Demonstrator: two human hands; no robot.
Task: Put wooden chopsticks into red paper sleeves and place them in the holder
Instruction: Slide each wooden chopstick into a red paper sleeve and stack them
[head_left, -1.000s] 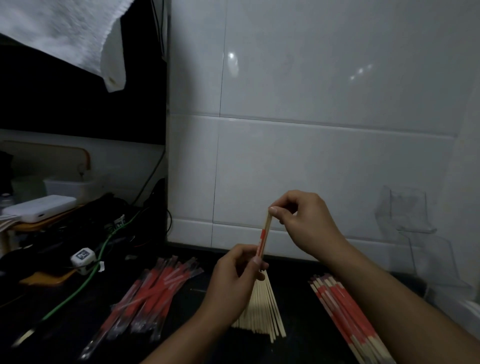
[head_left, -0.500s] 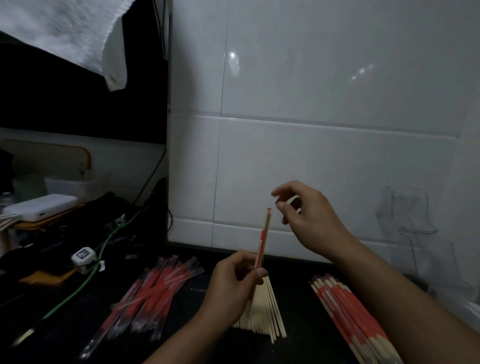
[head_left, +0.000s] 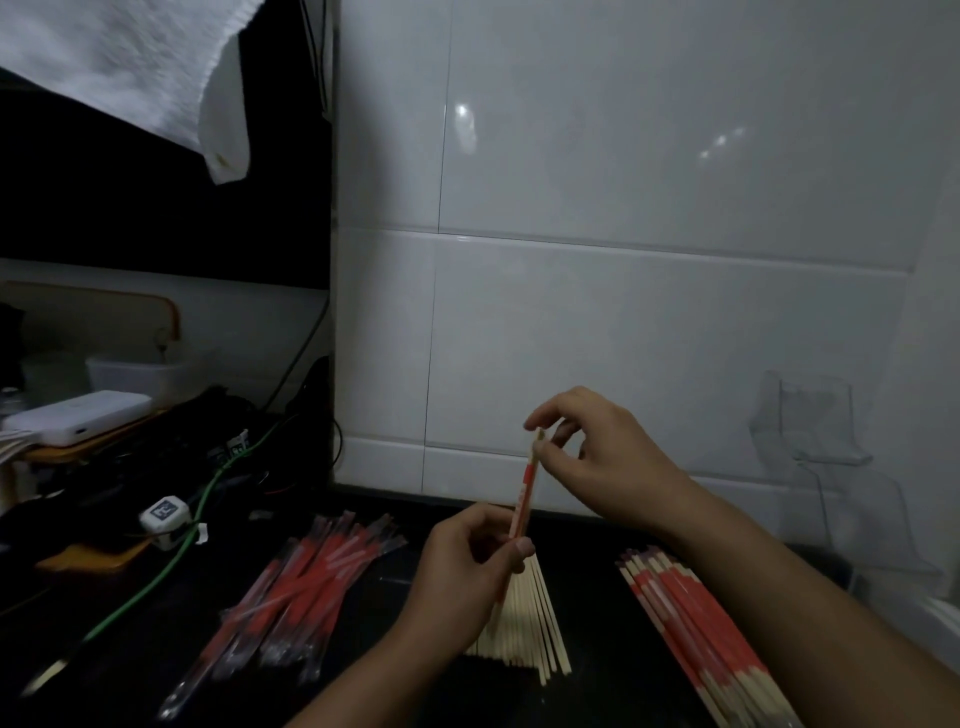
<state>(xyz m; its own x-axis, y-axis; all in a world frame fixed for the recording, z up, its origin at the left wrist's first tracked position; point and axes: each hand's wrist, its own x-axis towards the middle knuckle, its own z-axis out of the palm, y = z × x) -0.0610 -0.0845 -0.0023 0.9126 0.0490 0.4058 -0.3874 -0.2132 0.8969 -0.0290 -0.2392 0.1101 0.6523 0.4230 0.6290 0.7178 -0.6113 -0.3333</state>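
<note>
My left hand (head_left: 470, 564) grips the lower part of an upright chopstick pair in a red sleeve (head_left: 525, 493). My right hand (head_left: 597, 457) pinches its bare wooden top end between thumb and forefinger. Below the hands, a fan of bare wooden chopsticks (head_left: 530, 621) lies on the dark counter. A pile of red sleeves in clear wrap (head_left: 306, 582) lies to the left. A stack of sleeved chopsticks (head_left: 691, 618) lies to the right. The clear plastic holder (head_left: 815, 431) is mounted on the tiled wall at the right.
Cables, a green wire (head_left: 171, 561), a white power bank (head_left: 78, 418) and a white plug (head_left: 166, 514) crowd the counter's left. A white towel (head_left: 140, 73) hangs at the upper left. A white tiled wall (head_left: 623, 260) stands behind.
My right hand let go of the chopstick's top half a second ago and has now come back to pinch it. The left hand has kept its hold.
</note>
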